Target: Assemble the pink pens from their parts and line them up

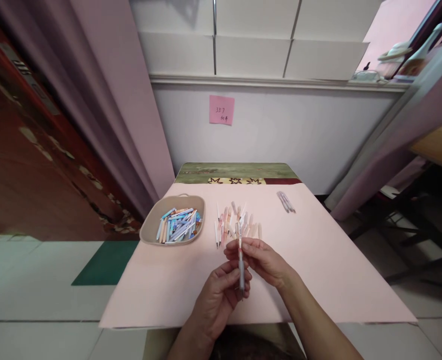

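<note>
Room right of hands [266,260], basket [148,231] left

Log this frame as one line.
left hand: holds pen, lower part | right hand: same pen, higher up | basket: pens inside

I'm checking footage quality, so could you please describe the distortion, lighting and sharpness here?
Head view: wide-angle distortion, with the left curtain slanting steeply; head view: soft, fairly even light across the pink tabletop; head view: loose pens slightly soft, markings on the held pen too small to read.
</note>
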Motion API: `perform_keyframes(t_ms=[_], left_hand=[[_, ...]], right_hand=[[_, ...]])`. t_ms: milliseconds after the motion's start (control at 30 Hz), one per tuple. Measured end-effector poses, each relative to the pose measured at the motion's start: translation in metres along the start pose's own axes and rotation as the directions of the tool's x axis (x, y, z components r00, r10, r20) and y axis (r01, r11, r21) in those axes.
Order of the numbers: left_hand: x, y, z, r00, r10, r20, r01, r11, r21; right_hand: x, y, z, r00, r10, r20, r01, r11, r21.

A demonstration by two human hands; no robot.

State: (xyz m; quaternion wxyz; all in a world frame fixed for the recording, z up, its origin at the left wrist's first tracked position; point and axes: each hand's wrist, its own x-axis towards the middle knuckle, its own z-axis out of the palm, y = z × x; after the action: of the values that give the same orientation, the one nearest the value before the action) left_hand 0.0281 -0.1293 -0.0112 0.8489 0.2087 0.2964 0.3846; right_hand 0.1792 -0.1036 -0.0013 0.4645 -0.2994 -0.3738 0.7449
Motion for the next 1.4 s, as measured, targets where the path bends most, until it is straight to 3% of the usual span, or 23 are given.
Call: perform_keyframes(t_ms=[100,300,500,667,867,1033,1233,1400], left_hand=[[-0.001,-0.001,0.002,1.0,0.011,-0.013,-0.011,1.0,0.016],[-0.003,-0.001,0.007,0.997,0.058,-0.041,-0.056,0.997,0.05],[-0.005,-0.001,0.008,0.998,0.06,-0.035,-0.058,0.997,0.045],[-0.006,-0.002,0.01,0.998,0.051,-0.035,-0.049,0.997,0.055],[-0.004,0.0,0.01,0.998,0.056,-0.032,-0.054,0.997,0.053],[-0.002,-0.002,0.007,0.998,0.055,-0.015,-0.054,0.997,0.059],[0.0,-0.001,0.005,0.998,0.066,-0.019,-0.064,0.997,0.052],[0.0,-0.001,0.005,0.998,0.059,-0.023,-0.058,0.997,0.056]], right_hand=[[-0.001,0.004,-0.001,1.0,0.027,0.008,-0.027,1.0,0.011],[0.001,0.011,0.001,0.994,-0.027,-0.107,0.019,0.997,-0.075],[-0.003,0.011,-0.001,0.999,0.029,-0.021,-0.029,1.0,-0.006],[-0.001,0.013,-0.004,0.994,-0.055,-0.096,0.05,0.998,-0.049],[-0.001,0.013,-0.003,1.0,-0.013,0.018,0.012,0.999,0.051],[0.001,0.016,-0.005,0.997,-0.05,-0.054,0.05,0.999,0.008],[0.002,0.016,-0.005,0.999,-0.018,0.04,0.016,0.999,0.048],[0.004,0.022,-0.007,1.0,-0.017,-0.011,0.017,1.0,0.004]])
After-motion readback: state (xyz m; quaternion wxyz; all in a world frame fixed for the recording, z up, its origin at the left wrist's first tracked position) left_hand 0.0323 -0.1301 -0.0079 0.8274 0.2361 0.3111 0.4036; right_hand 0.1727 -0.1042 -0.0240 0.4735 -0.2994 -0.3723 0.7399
